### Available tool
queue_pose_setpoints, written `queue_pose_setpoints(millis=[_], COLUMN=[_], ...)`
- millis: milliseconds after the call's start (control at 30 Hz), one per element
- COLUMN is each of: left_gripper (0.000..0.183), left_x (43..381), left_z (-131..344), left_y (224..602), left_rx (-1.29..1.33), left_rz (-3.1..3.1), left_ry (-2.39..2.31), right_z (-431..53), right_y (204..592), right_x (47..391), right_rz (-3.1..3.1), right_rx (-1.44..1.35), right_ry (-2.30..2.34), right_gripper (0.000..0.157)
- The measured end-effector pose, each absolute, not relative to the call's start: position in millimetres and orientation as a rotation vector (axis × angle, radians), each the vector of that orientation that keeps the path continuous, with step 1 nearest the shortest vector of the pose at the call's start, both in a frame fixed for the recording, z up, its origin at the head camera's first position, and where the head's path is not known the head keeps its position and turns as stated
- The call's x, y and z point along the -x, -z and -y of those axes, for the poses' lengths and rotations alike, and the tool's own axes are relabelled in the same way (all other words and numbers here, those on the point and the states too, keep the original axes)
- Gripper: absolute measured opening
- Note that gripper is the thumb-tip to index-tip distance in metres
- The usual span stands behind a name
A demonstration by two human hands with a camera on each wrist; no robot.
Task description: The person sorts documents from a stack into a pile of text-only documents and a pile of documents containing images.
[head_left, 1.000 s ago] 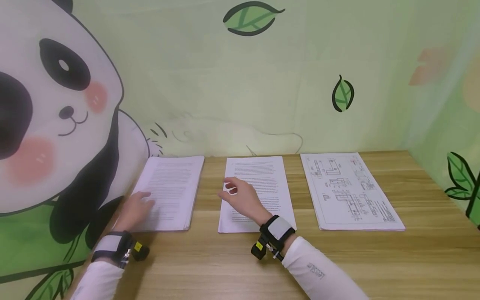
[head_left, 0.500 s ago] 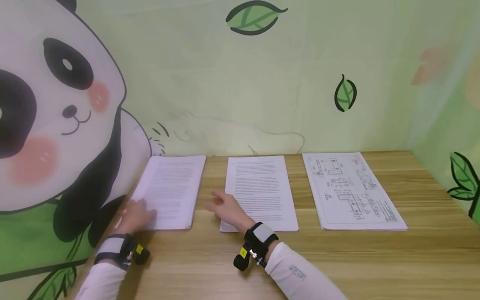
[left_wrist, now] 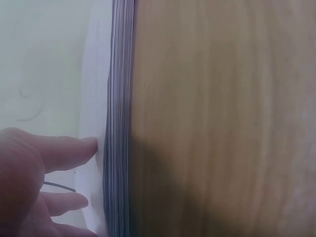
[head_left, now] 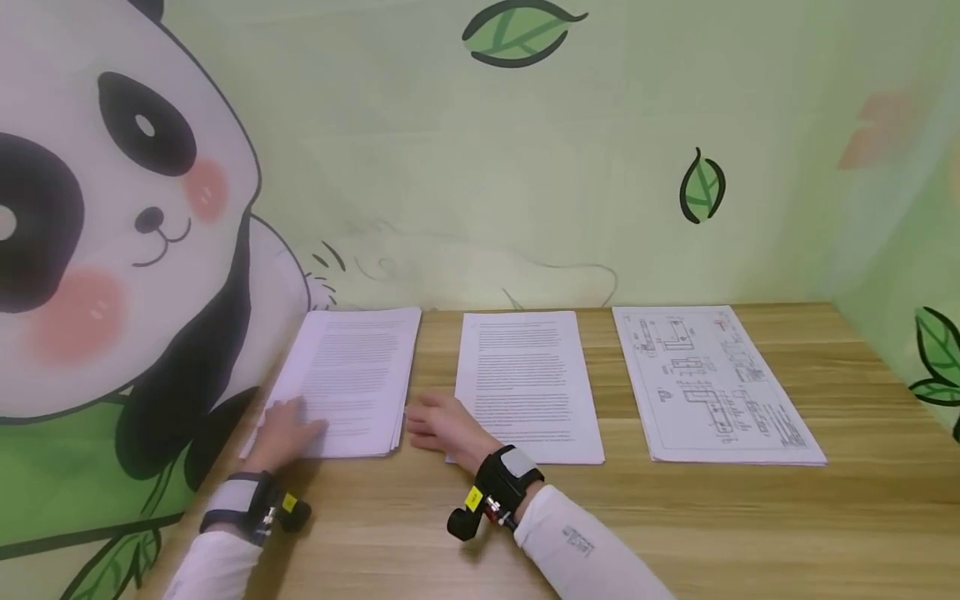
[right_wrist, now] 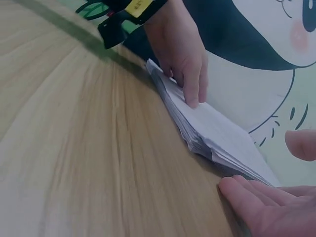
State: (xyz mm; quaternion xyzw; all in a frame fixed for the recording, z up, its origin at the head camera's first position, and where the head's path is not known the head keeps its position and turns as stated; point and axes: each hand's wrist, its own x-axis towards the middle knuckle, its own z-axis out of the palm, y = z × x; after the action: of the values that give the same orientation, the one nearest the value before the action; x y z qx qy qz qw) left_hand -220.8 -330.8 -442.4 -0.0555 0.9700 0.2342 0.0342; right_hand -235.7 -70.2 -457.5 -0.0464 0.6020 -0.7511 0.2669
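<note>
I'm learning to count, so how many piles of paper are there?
3: the left pile beside the panda picture, the middle pile, and the right pile topped with drawings. No others show.

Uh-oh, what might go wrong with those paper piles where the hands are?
The left stack looks uneven at its near right corner, so it might slide apart or crease there if squeezed.

The left hand touches the top of that pile, so it might drag or wrinkle the paper.

The right hand overlaps a corner of the middle stack in the head view, so it might nudge that crooked.
</note>
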Motion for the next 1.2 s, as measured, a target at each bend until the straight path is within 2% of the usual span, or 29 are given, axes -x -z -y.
queue_pose_setpoints(millis=[67,333,600,767,867,1200], left_gripper=[0.053,0.075,0.074,0.072,0.071,0.077], left_x=[220.4,213.9,207.4,206.3,207.8,217.6], left_z=[327.7,310.1,294.1,290.3,290.7,289.2], left_y=[443.9,440.2,427.1,425.4,426.2,425.1], left_rx=[0.162,0.173,0.145,0.163,0.202,0.501], left_rz=[-2.983,-2.881,-2.833,-2.821,-2.831,-2.742], left_ry=[-0.733,-0.818,-0.857,-0.886,-0.908,-1.261], right_z=[72.5,76.9,75.5,74.6,72.5,47.8], right_y=[459.3,459.5,456.1,457.6,460.2,441.8], right_x=[237.3,242.4,241.4,239.0,237.8,239.1], right_rz=[-1.567,-1.553,-1.655,-1.796,-1.831,-1.807], right_rx=[0.111,0.114,0.095,0.063,0.038,0.035], right_ry=[2.052,2.058,2.074,2.070,2.087,2.100], right_gripper=[0.061,0.042,0.043,0.053,0.058,0.052])
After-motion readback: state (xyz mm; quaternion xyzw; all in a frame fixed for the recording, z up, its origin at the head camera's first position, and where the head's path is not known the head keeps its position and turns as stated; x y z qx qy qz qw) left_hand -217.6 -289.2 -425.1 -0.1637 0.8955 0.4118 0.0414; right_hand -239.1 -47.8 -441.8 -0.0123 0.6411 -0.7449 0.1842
